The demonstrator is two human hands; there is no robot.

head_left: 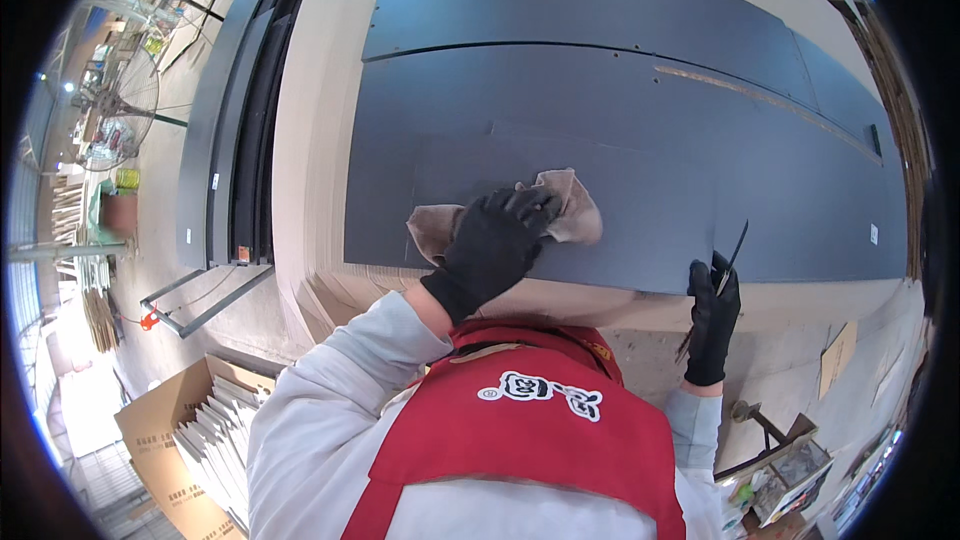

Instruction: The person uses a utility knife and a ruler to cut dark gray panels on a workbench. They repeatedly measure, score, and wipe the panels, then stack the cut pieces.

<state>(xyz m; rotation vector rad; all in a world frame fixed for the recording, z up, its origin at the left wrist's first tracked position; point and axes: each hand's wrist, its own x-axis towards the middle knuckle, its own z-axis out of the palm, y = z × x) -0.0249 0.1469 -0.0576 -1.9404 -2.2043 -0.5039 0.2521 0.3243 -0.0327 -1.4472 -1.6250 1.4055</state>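
Note:
A large dark grey panel (560, 110) lies flat in front of me on a stack of pale brown sheets (320, 130). My left hand (495, 245), in a black glove, presses a crumpled brown cloth (575, 210) onto the panel near its close edge. Cloth shows on both sides of the fingers. At the panel's near edge, to the right, is my right hand (712, 315), also gloved in black. Its fingers are closed round a thin, dark, pointed blade-like tool (738, 248) that sticks up and away from me; its exact kind does not show.
A long strip (600, 5) and a smaller piece (840, 95), both dark grey, lie along the far side. More dark panels (225, 120) stand stacked at the left beside a metal cart frame (210, 310). A cardboard box (165, 430) of white pieces is at lower left.

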